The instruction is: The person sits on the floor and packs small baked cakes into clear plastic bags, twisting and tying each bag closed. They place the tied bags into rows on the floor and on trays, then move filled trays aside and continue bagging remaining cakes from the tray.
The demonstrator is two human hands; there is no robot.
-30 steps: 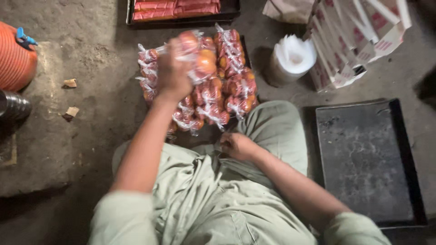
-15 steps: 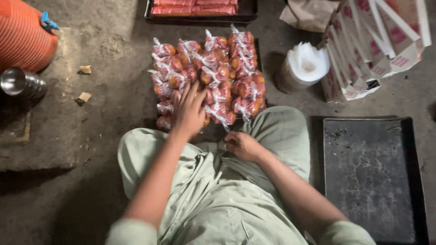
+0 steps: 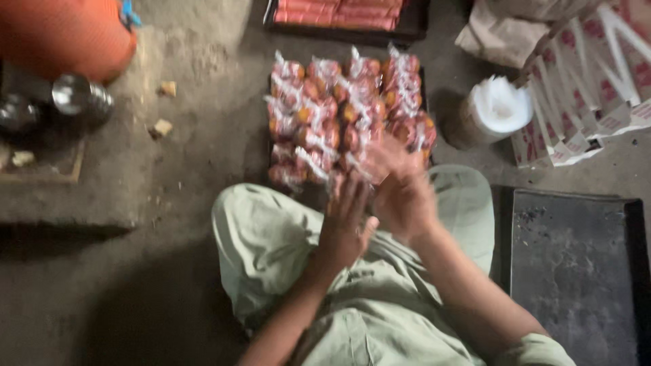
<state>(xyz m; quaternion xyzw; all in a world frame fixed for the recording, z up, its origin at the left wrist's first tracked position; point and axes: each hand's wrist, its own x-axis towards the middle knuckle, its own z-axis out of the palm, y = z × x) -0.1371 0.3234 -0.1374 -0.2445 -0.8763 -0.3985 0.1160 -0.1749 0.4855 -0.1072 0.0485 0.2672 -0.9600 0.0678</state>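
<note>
1. Closest in, the person sits on the floor (image 3: 156, 203) with knees bent, in pale green clothes.
2. The left hand (image 3: 346, 227) is flat, fingers spread and let go, right at the near edge of the packets. It grips nothing.
3. The right hand (image 3: 403, 193) is blurry. It lies over the near right packets, but I cannot tell if it grips one.
4. The snack packets (image 3: 339, 112) are small clear bags with orange things inside. They lie in rows on a dark tray on the floor, just past the knees.
5. It looks like the step is tidying the front row. The next move seems to need a soft push, so no bag slides off.
6. To the right lies an empty black tray (image 3: 576, 264).
7. Farther off are a roll of clear bags (image 3: 498, 108), folded cartons (image 3: 590, 95), a far tray of red sticks (image 3: 346, 12), a steel cup (image 3: 78, 98) and an orange tub (image 3: 64, 34).
</note>
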